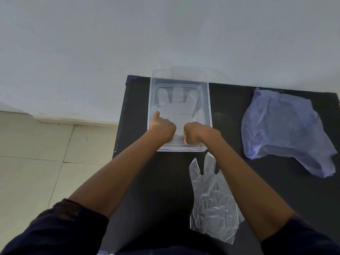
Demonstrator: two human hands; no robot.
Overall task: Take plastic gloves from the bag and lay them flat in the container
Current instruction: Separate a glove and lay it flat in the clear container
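Both hands, left [162,128] and right [197,133], press curled fingers onto a plastic glove [174,105] lying flat inside the clear container [209,107].

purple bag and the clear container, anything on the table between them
Nothing: in the head view the stretch of black table between the clear container and the purple bag is bare. The loose glove lies nearer the person.

Gloves I count: two, one glove in the container [177,105], one glove on the table [211,196] by its near edge
Containers: one clear container [209,100] at the table's far edge
Bags: one bag [287,129], far right corner
Hands I see: two, left hand [162,128], right hand [197,133]
Tables: one black table [230,126]
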